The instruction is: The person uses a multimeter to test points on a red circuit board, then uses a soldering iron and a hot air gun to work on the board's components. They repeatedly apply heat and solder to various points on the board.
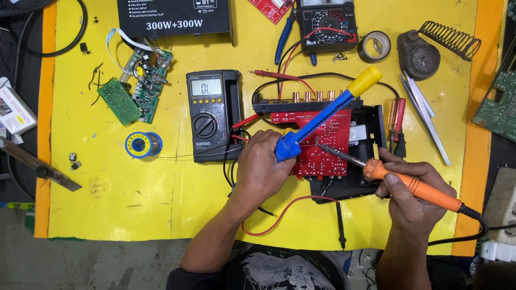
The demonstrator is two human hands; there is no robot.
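A yellow tabletop carries a red board seated in a black chassis, just right of a black multimeter. The left hand has its fingers closed round a blue desoldering pump — its long axis runs up and right to the yellow plunger, nozzle down at the board's left edge. The right hand grips an orange soldering iron, tip pointing left onto the board's middle — the two tips lie near each other.

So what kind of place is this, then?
Most likely an electronics repair bench: the right hand holds a soldering iron over a red circuit board, with a digital multimeter and solder spool on the yellow table.
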